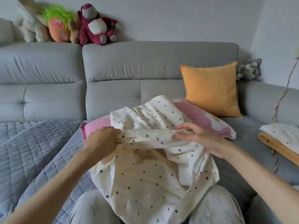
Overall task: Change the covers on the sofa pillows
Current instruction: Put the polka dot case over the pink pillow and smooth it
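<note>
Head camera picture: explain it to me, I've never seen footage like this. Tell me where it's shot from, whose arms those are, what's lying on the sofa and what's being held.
There is no machine here. A person wears a camera on the head, so you look down along their own two bare arms.

The left hand grips a bunched edge of a cream dotted cover. The right hand holds the same edge further along; it is blurred. The cover drapes over the person's knees and over a pink pillow lying on the grey sofa.

An orange pillow leans against the backrest. At the right lies a folded pile, dotted cloth over orange. Soft toys sit on top of the backrest, and a quilted grey blanket covers the seat at the left.
</note>
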Motion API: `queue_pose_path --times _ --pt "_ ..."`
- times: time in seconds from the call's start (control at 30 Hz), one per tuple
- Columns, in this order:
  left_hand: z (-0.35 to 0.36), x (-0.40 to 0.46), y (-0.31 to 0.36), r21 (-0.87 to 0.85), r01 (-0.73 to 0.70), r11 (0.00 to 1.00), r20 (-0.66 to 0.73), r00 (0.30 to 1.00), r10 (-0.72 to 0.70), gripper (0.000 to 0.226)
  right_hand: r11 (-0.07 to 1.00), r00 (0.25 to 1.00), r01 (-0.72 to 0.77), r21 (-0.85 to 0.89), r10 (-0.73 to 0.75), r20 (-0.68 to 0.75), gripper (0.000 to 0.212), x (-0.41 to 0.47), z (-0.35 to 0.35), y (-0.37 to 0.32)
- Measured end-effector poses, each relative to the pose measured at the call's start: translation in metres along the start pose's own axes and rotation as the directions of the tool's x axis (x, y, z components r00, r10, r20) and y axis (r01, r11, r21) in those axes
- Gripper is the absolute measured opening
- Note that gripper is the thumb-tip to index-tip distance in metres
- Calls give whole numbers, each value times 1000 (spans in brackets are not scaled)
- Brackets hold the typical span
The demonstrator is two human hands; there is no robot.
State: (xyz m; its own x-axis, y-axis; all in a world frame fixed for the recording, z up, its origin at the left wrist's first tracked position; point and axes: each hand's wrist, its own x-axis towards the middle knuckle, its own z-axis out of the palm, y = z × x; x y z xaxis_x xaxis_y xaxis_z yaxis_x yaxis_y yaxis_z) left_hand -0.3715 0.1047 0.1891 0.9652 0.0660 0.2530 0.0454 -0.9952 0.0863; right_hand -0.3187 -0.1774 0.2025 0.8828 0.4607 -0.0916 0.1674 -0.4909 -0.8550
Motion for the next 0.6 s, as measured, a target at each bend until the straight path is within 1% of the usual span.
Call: queue_pose_path --times 0.03,0.07,0.1,0.13,0.17,0.2,0.23,0.27,0.3,0.33,0.37,0.4,0.43,0.47,0.5,0.53,0.57,0.6 --pt "-2 4 -2 -96 35 995 -64 997 -42 22 934 1000 -7 -357 0 -19 77 1 2 4" --pt "-6 9 0 -315 74 946 -88 990 -107 20 778 997 -17 -627 -35 -70 89 1 8 6" --pt "-13 13 2 -508 116 853 -41 986 -159 18 656 987 -25 -754 -103 -122 85 6 14 12" --pt "-19 16 6 -677 141 723 18 985 -174 16 627 970 -22 -778 -175 -169 69 14 19 18" --pt "-24 16 12 -771 166 615 85 984 -160 15 666 950 9 -746 -240 -202 45 24 22 25" --pt "-26 16 17 -801 165 576 113 986 -125 15 760 928 45 -648 -273 -255 25 34 22 29" --pt "-27 15 22 -794 144 591 123 989 -76 13 876 919 55 -478 -232 -320 14 44 19 31" --pt "-27 14 25 -751 130 647 139 990 -38 20 963 923 51 -264 -146 -356 14 52 15 30" --pt "-26 14 26 -641 132 756 183 983 -17 36 998 936 50 -33 -58 -348 19 56 13 24" --pt "-22 13 26 -453 137 881 235 971 -30 50 985 947 66 157 -12 -322 24 58 11 20" --pt "-15 12 25 -232 114 966 243 968 -55 55 957 957 93 276 -10 -289 27 58 13 15" --pt "-7 12 22 -43 80 996 183 981 -71 53 931 966 127 343 -37 -257 29 56 15 11" --pt "0 14 18 43 62 997 69 996 -65 42 914 966 167 371 -77 -245 27 53 18 8" --pt "2 17 14 38 69 997 -48 997 -68 29 901 972 188 392 -114 -204 18 47 19 6" --pt "2 21 9 -5 65 998 -186 980 -65 23 899 980 182 398 -136 -142 18 43 22 1" --pt "0 27 4 -81 62 995 -282 956 -83 22 927 983 185 325 -178 -50 41 42 23 -2" --pt "-4 33 1 -197 63 978 -321 939 -126 20 970 978 194 149 -203 48 58 39 26 -2" --pt "-12 37 1 -340 79 937 -307 932 -190 20 973 975 208 -97 -198 106 61 33 31 -5"
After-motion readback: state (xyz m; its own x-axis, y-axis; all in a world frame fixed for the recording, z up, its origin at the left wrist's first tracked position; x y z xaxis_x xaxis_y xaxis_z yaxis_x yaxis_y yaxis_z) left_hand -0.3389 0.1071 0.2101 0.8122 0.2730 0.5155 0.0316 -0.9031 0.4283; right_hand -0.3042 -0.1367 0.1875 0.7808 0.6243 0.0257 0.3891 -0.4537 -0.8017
